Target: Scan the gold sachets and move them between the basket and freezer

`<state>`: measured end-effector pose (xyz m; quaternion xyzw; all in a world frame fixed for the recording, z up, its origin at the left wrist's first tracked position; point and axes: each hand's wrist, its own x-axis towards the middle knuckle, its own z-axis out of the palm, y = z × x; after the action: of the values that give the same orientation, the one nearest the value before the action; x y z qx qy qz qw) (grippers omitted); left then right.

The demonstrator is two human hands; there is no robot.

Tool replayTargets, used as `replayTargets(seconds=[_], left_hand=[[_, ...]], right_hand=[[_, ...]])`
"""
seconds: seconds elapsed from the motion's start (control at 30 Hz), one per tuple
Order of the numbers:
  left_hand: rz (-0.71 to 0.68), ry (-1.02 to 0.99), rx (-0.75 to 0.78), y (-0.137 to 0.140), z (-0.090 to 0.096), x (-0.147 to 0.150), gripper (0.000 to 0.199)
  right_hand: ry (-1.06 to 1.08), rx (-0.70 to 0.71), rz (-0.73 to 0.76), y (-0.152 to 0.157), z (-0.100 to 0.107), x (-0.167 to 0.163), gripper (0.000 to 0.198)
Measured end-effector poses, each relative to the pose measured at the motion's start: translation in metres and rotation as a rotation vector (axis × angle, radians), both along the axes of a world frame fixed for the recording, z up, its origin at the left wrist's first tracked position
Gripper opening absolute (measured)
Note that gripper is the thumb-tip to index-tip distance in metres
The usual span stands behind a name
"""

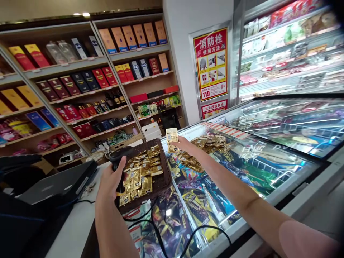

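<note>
My left hand (pixel 109 177) is wrapped round the handle of a black handheld barcode scanner (pixel 121 153), its head angled over a brown woven basket (pixel 166 175). Inside the basket lie several small gold foil packets (pixel 145 172), loosely overlapping. Between the fingertips of my right hand (pixel 185 144) is a foil packet (pixel 171 137), held upright with a pale printed side towards me and a barcode-like mark on it. Behind and below that hand, a heap of similar gold packets (pixel 211 144) rests on the freezer's glass top.
The glass-topped chest freezer (pixel 268 195) holds bagged frozen goods. Black cable (pixel 157 229) loops across its near glass. A dark counter device (pixel 57 182) stands at left. Shelves of boxed goods (pixel 86 80) line the back, beside a red-and-yellow poster (pixel 211 64) and a lit refrigerated display (pixel 290 50).
</note>
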<state>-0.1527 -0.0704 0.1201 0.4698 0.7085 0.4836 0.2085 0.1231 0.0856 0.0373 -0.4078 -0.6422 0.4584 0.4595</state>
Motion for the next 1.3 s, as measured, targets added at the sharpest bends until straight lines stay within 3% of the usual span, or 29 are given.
replayTargets(seconds=[0.13, 0.3, 0.47, 0.77, 1.03, 1.3], left_hand=[[-0.057, 0.021, 0.022, 0.002, 0.001, 0.019, 0.059], [-0.19, -0.051, -0.005, 0.0, 0.006, 0.045, 0.058], [-0.208, -0.049, -0.052, 0.001, 0.006, 0.056, 0.06], [-0.33, 0.004, -0.138, 0.003, 0.003, 0.074, 0.053], [-0.392, 0.055, -0.112, 0.005, -0.006, 0.088, 0.055], [-0.418, 0.106, -0.108, 0.008, -0.009, 0.087, 0.053]], right_hand=[[-0.091, 0.048, -0.091, 0.001, 0.011, 0.025, 0.046], [-0.169, 0.083, -0.176, -0.005, 0.023, 0.039, 0.032], [-0.146, 0.025, -0.141, -0.005, 0.025, 0.04, 0.042], [-0.258, 0.064, -0.053, -0.011, 0.026, 0.034, 0.044], [-0.243, 0.085, 0.002, -0.005, 0.021, 0.033, 0.042], [-0.266, 0.078, -0.009, -0.014, 0.029, 0.033, 0.042]])
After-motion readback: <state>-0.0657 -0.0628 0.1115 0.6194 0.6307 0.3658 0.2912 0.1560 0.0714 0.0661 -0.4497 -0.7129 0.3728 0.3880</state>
